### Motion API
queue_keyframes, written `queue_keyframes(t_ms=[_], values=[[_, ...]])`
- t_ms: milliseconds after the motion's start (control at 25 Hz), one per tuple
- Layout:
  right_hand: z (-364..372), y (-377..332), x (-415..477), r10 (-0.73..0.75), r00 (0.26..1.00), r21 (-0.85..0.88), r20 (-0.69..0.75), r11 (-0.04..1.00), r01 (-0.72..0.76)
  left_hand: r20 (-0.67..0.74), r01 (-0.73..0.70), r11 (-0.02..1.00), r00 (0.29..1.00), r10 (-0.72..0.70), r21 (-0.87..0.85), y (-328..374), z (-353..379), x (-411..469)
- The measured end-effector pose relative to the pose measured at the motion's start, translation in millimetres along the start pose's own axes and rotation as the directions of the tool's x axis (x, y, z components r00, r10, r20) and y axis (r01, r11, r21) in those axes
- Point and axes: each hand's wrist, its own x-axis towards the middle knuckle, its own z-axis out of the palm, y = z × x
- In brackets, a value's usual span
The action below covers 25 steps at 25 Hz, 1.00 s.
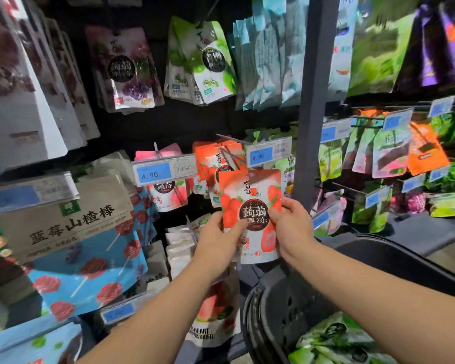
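- Left hand (221,239), well left of the grey post (313,101): thumb and fingers pinching the pouch's left edge.
- Strawberry jelly pouch (250,195), just left of the post: upright, red and white, printed strawberries, dark round label.
- Right hand (292,224), nearest the post: clamped on the pouch's right edge.

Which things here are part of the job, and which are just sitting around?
Job: strawberry pouch, held by left hand and right hand; basket, probably.
Idle: grape pouches, green plum pouches, blue hawthorn bags, price tags.
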Motion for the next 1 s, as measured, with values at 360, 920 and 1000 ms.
queue_keyframes(t_ms=[360, 920, 1000], values=[[-12, -8, -11, -0.083, 0.995, 0.031, -0.062, 0.996, 0.085, -0.055, -0.127, 0.99, 0.99, 0.131, 0.058, 8, 3, -10], [8, -4, 4, -0.082, 0.981, -0.014, -0.173, 0.997, 0.081, -0.107, -0.126, 0.992, 0.986, 0.128, 0.025, 14, 4, 6], [9, -1, 5, -0.079, 0.982, -0.028, -0.173, 0.997, 0.075, -0.116, -0.127, 0.991, 0.984, 0.132, 0.046, 10, 5, 8]])
